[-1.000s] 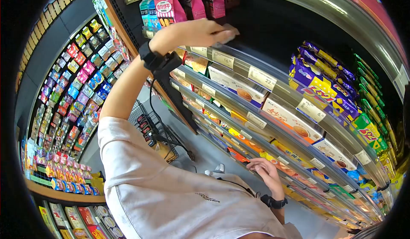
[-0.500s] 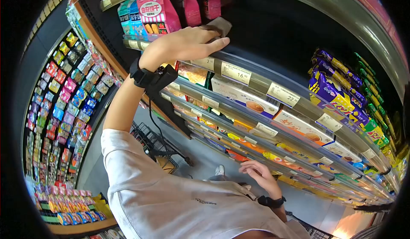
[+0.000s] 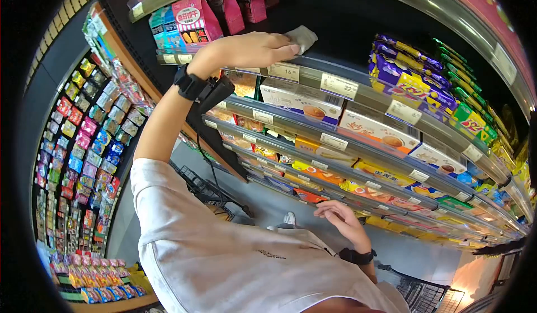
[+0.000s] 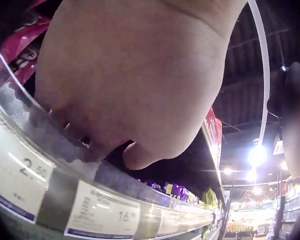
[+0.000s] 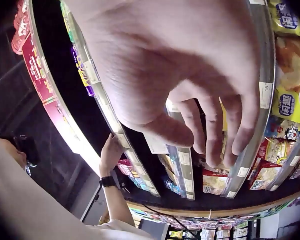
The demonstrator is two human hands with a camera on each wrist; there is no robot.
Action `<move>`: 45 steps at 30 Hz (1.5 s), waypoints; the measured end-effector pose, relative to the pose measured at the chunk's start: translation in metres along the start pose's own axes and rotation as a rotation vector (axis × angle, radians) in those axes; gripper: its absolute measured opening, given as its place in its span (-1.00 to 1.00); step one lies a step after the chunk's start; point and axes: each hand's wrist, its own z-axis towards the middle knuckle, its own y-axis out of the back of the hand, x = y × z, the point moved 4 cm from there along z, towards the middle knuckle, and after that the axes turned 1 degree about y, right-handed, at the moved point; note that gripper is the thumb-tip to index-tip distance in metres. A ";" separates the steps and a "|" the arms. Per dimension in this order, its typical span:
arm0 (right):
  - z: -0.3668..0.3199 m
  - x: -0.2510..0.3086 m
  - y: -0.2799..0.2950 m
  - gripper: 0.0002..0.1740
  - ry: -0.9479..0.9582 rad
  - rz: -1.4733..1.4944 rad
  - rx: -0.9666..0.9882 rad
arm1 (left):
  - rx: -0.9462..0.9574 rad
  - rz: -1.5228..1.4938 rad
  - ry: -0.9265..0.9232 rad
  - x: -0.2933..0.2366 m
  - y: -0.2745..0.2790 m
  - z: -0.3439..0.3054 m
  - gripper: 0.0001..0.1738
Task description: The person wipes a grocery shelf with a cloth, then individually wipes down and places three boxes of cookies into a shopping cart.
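Observation:
In the head view my left hand [image 3: 249, 50] reaches over the front rail of the upper shelf. It holds a crumpled pale grey cloth [image 3: 302, 38], which sticks out past the fingertips over the dark shelf. Seen from the left wrist, the back of the hand fills the frame, and the cloth [image 4: 15, 107] bunches under the fingers behind the clear rail [image 4: 155, 192]. My right hand [image 3: 342, 219] hangs in front of the lower shelves with loosely bent fingers and nothing in it. The right wrist view shows this hand [image 5: 190, 85] large before the shelf edges.
Pink snack bags [image 3: 196, 19] stand left of the left hand, and purple snack packs [image 3: 411, 72] lie to its right. Price labels [image 3: 339, 86] line the rail above boxed biscuits [image 3: 302, 102]. A black wire shopping cart [image 3: 204, 187] stands below, beside a wall of hanging packets [image 3: 84, 140].
The left hand has moved along the shelf with the cloth, which now shows farther beyond the fingertips, away from the pink bags. The head view has shifted, and the right hand stays relaxed.

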 end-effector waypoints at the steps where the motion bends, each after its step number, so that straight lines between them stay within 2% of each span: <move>1: -0.006 0.000 0.003 -0.70 0.012 0.006 0.008 | 0.068 0.008 0.032 0.003 -0.001 0.004 -0.29; 3: -0.019 0.000 0.009 -0.70 0.038 0.021 0.014 | 0.216 0.026 0.103 0.005 0.001 0.016 -0.30; 6: -0.034 -0.011 0.018 -0.70 0.069 0.068 -0.006 | 0.297 0.088 0.116 -0.006 0.008 0.023 -0.31; 10: -0.048 -0.015 0.018 -0.70 0.074 0.090 -0.034 | 0.319 0.143 0.166 0.011 0.007 0.054 -0.33; 12: -0.054 -0.013 0.019 -0.70 0.092 0.098 -0.040 | 0.411 0.184 0.207 0.002 0.008 0.072 -0.36; 14: -0.054 -0.011 0.020 -0.70 0.114 0.103 -0.042 | 0.436 0.221 0.217 0.017 0.007 0.097 -0.36; 20: -0.044 -0.003 0.037 -0.71 0.131 0.072 -0.190 | 0.469 0.317 0.206 0.033 0.005 0.160 -0.33; 23: -0.027 -0.004 0.042 -0.73 0.162 0.138 -0.228 | 0.448 0.286 0.171 0.086 -0.008 0.212 -0.33; 26: -0.008 -0.010 0.049 -0.73 0.191 0.161 -0.264 | 0.429 0.236 0.122 0.097 -0.011 0.242 -0.33; 32: 0.023 -0.017 0.055 -0.75 0.240 0.200 -0.356 | 0.430 0.343 0.085 0.091 -0.009 0.270 -0.33; 38: 0.025 -0.006 0.053 -0.75 0.240 0.214 -0.456 | 0.396 0.444 0.042 0.080 -0.009 0.293 -0.34; 39: 0.024 -0.005 0.052 -0.75 0.238 0.233 -0.486 | 0.385 0.465 0.041 0.087 -0.004 0.285 -0.34; 40: 0.022 -0.006 0.051 -0.74 0.231 0.253 -0.516 | 0.379 0.482 0.042 0.118 0.016 0.203 -0.34; 41: 0.019 -0.010 0.051 -0.74 0.247 0.251 -0.515 | 0.377 0.492 0.042 0.083 -0.004 0.290 -0.34; 45: 0.000 -0.003 0.046 -0.72 0.232 0.199 -0.517 | 0.366 0.529 0.040 0.090 0.005 0.286 -0.34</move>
